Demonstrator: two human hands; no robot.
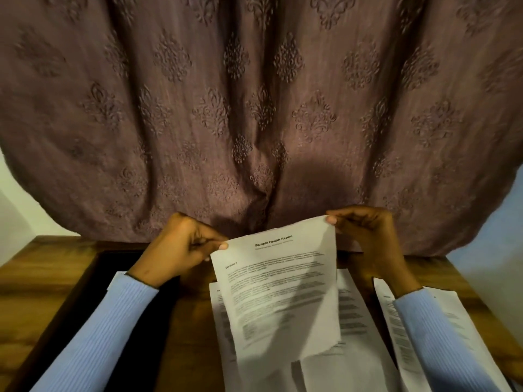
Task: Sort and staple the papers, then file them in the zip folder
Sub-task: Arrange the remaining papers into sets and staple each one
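A room in a home, set up for paperwork.
A heavy mauve curtain with embossed damask motifs hangs just beyond the hands, pale walls showing either side, and a wooden worktop carries printed papers below them.

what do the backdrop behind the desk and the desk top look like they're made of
The backdrop looks like woven fabric, mauve-brown and matte: it hangs in folds with raised damask motifs. The desk top looks like wood or wood veneer with a slight sheen: brown grain streaks show. Solid or laminate can't be told.
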